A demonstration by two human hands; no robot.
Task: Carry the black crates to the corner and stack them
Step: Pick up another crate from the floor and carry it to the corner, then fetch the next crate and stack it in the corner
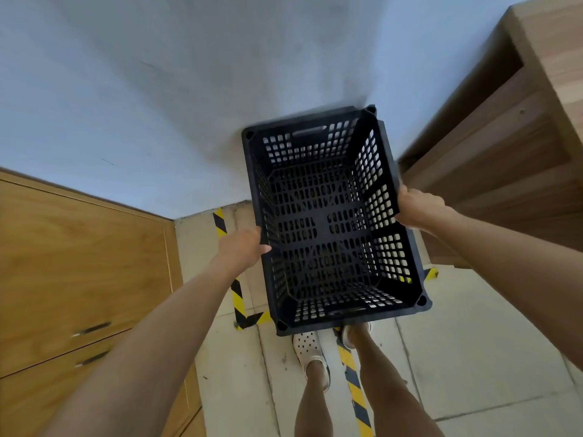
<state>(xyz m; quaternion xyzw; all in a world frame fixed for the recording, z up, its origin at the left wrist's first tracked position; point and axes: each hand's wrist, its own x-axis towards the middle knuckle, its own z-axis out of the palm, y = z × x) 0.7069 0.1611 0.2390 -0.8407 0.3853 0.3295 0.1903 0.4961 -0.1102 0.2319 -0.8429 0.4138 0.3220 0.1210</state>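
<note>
A black crate (331, 222) with perforated walls and floor, open and empty, is seen from above, held in the air in front of the person. Its far end is close to a pale blue-grey wall (157, 89), and its near end hangs just above the person's feet. Through the holes the floor shows below.

The floor (473, 357) is made of pale tiles, marked with yellow-and-black hazard tape (235, 294) that outlines a rectangle in the corner under the crate; another strip (355, 383) runs back between the legs. A wooden cabinet (79, 263) with two dark drawer handles stands on the left, meeting the wall at the corner. Wooden shelving (504, 146) rises on the right.

Both bare arms reach forward. The left hand (241, 247) grips the crate's left long rim, thumb inside, fingers wrapped outside. The right hand (418, 209) clasps the right long rim the same way — a little farther along. White perforated shoes (310, 348) show below
</note>
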